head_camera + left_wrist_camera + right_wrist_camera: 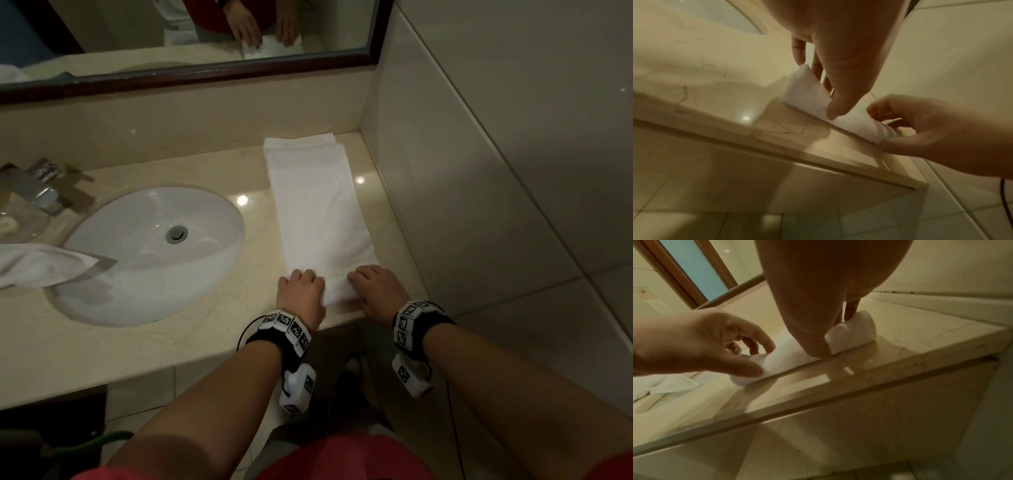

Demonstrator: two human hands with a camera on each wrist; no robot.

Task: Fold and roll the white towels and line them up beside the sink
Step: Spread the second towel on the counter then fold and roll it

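A beige marble countertop [212, 329] fills the head view, with an oval white sink [150, 253] set into it at about nine o'clock from the centre. At three o'clock of the sink, well clear of its rim, a white towel [318, 205] lies folded into a long narrow strip running from twelve o'clock, near the back wall, down to six o'clock at the counter's front edge. A second towel [44, 263], still loose, drapes over the sink's rim at nine o'clock.

The step in hand looks like the start of the roll — the strip's near end is already turned over into a small tight coil. The left hand [301, 291] and right hand [378, 289] sit side by side on that coil, fingers curled over its top and thumbs tucked at its near side, so both are grasping the towel.

Next, the roll probably needs even pressure from both hands, pushed toward twelve o'clock, so the edges stay square — one hand leading could cone it.

The cloth looks thick, soft and plain.
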